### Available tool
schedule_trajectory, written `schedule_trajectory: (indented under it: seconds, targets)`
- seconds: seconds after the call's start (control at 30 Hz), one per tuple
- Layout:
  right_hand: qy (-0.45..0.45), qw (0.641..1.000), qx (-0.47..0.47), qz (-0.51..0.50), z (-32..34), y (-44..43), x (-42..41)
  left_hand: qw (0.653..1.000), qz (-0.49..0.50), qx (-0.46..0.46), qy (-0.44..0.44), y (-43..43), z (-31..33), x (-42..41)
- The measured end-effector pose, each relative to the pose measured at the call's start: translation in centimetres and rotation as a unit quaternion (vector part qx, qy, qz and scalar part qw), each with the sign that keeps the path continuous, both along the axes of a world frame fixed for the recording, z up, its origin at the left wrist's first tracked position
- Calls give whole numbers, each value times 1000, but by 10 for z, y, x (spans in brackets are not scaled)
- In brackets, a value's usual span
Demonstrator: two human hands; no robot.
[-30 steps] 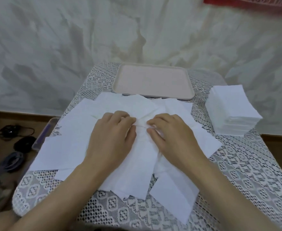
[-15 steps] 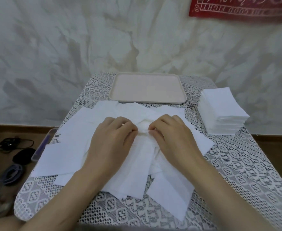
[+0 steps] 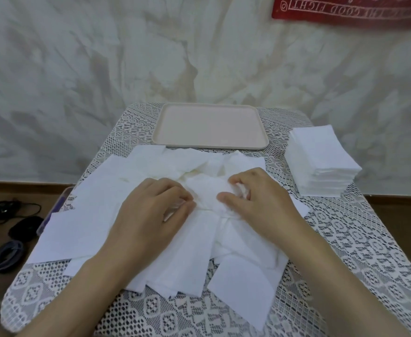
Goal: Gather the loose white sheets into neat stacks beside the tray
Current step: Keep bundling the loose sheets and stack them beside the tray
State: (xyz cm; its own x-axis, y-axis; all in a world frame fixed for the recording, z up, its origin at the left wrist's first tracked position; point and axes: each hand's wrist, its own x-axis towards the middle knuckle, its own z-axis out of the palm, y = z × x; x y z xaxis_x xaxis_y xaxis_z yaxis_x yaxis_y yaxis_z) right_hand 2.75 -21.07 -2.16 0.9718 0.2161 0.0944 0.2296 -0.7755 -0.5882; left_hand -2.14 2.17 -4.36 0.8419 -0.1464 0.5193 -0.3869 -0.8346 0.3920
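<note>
loose sheets [image 3: 90, 215] fanned over table [image 3: 350, 242] middle to left edge, just before tray [image 3: 209, 127] at far edge, left hand [image 3: 151, 215] fingers curled pinching sheets mid-pile, right hand [image 3: 260, 203] curled gripping bunched sheets, stack [image 3: 321, 161] at right edge

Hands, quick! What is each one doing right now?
Left hand: fingers pinch the loose white sheets.
Right hand: fingers pinch the same sheets.
</note>
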Motion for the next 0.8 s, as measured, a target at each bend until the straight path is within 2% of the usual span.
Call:
schedule_trajectory:
  seconds: [0.2,0.37,0.63,0.8]
  targets:
    - [-30,999,23,29,-1,5,1,1000,6,15,0,-5,6,4]
    - [-76,996,6,35,2,2,-8,999,17,-20,30,-7,10,-6]
    - [-13,994,-18,105,6,-11,-23,997,34,-52,51,-19,10,-8]
    - [-57,993,-8,104,0,-9,-19,998,40,-22,34,-16,4,2]
